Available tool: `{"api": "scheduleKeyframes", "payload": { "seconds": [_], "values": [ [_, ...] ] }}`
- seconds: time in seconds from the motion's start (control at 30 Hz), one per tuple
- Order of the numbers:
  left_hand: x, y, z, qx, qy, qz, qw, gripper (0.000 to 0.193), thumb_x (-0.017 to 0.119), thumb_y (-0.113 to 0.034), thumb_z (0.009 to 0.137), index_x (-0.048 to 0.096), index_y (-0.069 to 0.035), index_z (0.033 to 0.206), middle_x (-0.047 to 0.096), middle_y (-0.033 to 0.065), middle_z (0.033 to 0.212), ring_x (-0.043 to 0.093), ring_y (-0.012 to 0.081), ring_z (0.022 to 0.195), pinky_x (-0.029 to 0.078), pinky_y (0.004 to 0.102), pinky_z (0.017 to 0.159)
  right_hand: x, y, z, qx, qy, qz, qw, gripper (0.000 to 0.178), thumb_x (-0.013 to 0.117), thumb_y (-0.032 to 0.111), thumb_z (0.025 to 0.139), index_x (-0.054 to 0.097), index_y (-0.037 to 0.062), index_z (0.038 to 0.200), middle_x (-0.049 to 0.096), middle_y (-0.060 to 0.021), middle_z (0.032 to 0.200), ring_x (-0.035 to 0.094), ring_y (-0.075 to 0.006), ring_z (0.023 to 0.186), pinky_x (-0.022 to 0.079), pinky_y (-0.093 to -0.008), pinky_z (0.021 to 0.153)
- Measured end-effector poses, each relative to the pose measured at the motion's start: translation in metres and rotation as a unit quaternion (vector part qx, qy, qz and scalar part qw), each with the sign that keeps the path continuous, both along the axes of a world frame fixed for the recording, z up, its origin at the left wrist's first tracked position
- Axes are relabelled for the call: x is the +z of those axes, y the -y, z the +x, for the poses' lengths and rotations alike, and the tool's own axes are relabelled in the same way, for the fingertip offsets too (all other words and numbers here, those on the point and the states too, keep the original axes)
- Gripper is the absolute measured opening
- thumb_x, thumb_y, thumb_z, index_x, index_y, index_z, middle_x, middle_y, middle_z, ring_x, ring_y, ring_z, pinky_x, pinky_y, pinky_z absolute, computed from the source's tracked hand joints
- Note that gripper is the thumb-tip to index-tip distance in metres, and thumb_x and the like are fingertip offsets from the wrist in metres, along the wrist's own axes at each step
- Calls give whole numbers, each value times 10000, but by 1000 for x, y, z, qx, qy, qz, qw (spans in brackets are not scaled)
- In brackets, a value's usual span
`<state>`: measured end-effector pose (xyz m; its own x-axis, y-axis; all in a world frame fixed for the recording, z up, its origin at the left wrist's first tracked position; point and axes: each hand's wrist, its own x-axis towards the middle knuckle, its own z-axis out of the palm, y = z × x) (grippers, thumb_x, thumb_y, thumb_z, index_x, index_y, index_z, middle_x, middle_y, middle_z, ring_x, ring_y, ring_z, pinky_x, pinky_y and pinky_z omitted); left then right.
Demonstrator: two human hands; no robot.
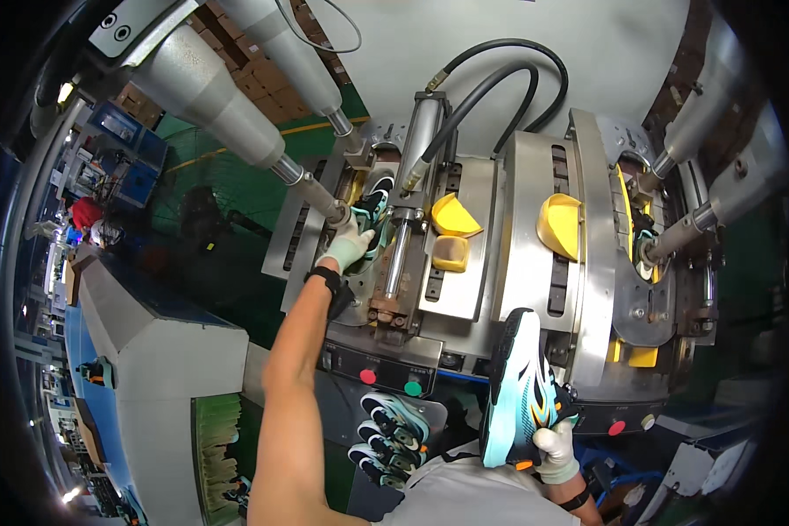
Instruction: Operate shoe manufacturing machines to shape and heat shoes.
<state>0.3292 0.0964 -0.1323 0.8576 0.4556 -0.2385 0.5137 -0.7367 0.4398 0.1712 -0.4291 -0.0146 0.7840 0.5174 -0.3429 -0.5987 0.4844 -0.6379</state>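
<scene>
In my gloved right hand [556, 449] is a light-blue, white and black sneaker [519, 386], held upright near my body with its side showing. My left arm reaches forward to the left press station, where my gloved left hand [351, 245] grips a second sneaker [373, 210] sitting in the machine. Metal cylinder rods come down beside that shoe, and part of it is hidden by them and by my fingers. Another sneaker [644, 238] is clamped in the right press station, mostly covered by rods and yellow pads.
Yellow pads [454, 216] lie on the steel plates between the stations. Black hoses [508, 66] arch above. Red [368, 376] and green [413, 387] buttons line the front panel. Several sneakers [393, 430] rest on a shelf by my body. A grey machine housing [171, 351] stands left.
</scene>
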Motion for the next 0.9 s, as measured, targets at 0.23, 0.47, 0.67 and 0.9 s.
{"api": "scheduleKeyframes", "payload": {
  "seconds": [0.23, 0.47, 0.67, 0.9],
  "values": [
    [57, -2, -12, 158, 91, -290, 939, 373, 632, -221, 944, 548, 60, 1175, 652, 197, 1091, 666, 373, 1024, 625, 483, 780, 6, -38, 13, 7, 43, -61, 997, 814, 853, 223, 764, 449, -21, 1428, 605, -103, 1325, 605, -212, 1178, 489, -358, 1017],
    [99, 20, -170, 79, 307, -326, 890, 325, 581, -204, 992, 653, 88, 1114, 683, 54, 972, 611, 110, 880, 492, 264, 783, 43, -114, 32, 81, 93, -67, 990, 671, 708, 187, 864, 413, 10, 1439, 608, -112, 1281, 642, -213, 1119, 544, -359, 949],
    [122, 86, -373, 274, 344, -189, 878, 365, 585, -108, 976, 551, 123, 1256, 697, 134, 1066, 638, 136, 962, 505, 264, 817, -21, -316, 126, 209, 6, 4, 978, 241, 689, 147, 905, 648, 54, 1124, 716, -67, 1045, 694, -212, 928, 566, -383, 870],
    [21, 174, -550, 446, 273, -135, 842, 474, 585, -152, 969, 467, 89, 1359, 680, 241, 1184, 676, 282, 1106, 516, 352, 935, -179, -431, 297, 85, 335, -558, 755, 427, 749, 233, 777, 661, 17, 1135, 708, -172, 1019, 706, -278, 907, 552, -398, 792]
  ]
}}
